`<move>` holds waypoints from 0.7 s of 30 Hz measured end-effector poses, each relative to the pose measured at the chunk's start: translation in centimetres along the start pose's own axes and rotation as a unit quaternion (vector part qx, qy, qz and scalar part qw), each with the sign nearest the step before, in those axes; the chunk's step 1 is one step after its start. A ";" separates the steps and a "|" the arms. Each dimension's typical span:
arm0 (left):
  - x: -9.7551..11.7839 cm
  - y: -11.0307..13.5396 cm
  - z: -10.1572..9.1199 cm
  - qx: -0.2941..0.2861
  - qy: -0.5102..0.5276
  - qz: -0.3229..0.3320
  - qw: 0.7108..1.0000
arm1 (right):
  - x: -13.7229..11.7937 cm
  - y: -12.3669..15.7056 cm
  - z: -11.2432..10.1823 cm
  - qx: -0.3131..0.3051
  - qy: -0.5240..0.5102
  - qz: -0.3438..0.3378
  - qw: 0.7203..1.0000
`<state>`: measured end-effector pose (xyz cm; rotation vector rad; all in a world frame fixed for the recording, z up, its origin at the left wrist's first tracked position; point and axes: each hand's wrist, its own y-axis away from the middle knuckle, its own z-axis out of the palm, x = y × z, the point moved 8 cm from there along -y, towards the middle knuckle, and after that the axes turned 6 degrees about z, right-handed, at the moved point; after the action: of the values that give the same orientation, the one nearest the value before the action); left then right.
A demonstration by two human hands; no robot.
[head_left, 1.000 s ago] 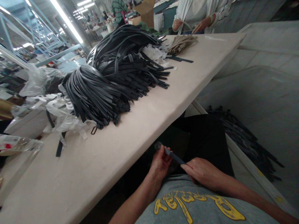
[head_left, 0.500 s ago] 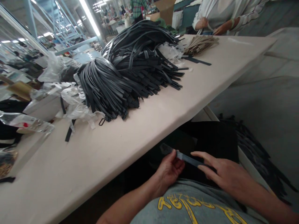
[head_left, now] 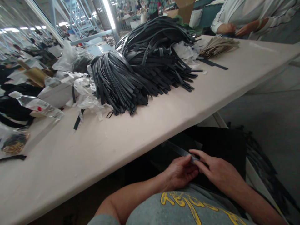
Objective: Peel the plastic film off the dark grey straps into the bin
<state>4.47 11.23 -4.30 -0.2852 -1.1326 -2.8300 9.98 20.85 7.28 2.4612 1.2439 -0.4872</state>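
Your left hand point(head_left: 184, 172) is pointing right, fingers clamping the strap point(head_left: 179, 150); your right hand point(head_left: 217, 170) is meeting it, grip unclear, below the bare near edge of the worktop point(head_left: 131, 137).

The pile point(head_left: 117, 78) is smooth and leathery-looking, glossy along its bends and duller toward the cut ends. Under it, the table point(head_left: 154, 115) has a smooth top with a soft, low sheen. Left of the pile, the bag point(head_left: 67, 57) is clear, crinkled plastic with bright highlights; the bottle point(head_left: 39, 104) is shiny, transparent plastic. At the pile's near left, the wrap point(head_left: 87, 99) is thin, creased, translucent plastic. Right of the pile, the tan bands point(head_left: 217, 47) look matt. Below the pile, the strip point(head_left: 180, 150) is smooth with a faint sheen, and the shirt point(head_left: 147, 209) is matt cloth. Behind the pile, the carton point(head_left: 187, 9) is dull cardboard.
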 end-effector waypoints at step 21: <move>-0.2 -0.1 0.1 0.018 0.009 0.001 1.000 | 1.5 2.0 -0.9 -0.031 -0.051 0.023 0.998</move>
<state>4.70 11.33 -4.32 -0.2562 -1.1763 -2.8022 12.63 21.23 7.71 2.3764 1.1425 -0.5450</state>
